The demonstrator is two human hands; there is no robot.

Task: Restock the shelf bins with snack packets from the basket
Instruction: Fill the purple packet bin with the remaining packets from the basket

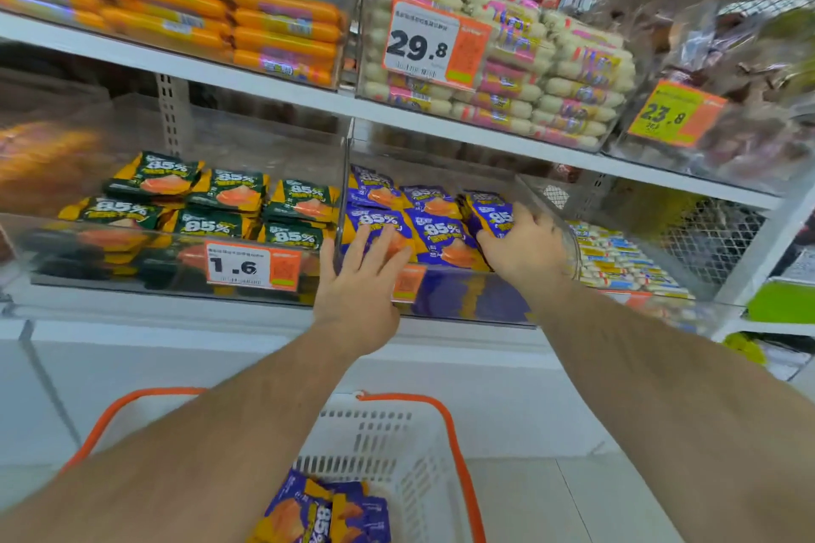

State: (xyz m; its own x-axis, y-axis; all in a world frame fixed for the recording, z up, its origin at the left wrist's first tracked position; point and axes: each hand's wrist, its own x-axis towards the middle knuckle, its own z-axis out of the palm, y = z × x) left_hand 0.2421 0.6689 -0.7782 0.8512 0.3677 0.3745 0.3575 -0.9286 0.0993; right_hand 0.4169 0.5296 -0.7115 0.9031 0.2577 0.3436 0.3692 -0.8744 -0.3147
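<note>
Purple "85%" snack packets [434, 231] fill a clear shelf bin [476, 300] at the middle of the lower shelf. My left hand [359, 282] lies flat, fingers straight, over the bin's front left corner, touching a packet. My right hand [527, 249] grips a small stack of purple packets [487, 218] at the bin's right side. Below, a white basket [397, 450] with orange handles holds several more purple packets [326, 516], partly hidden by my left forearm.
A neighbouring clear bin holds green "85%" packets [229, 203] with a 1.6 price tag [251, 265]. The upper shelf carries orange sausages [247, 22] and white-pink sausage packs [551, 71]. A bin of small white packets [617, 256] sits to the right, beside wire mesh.
</note>
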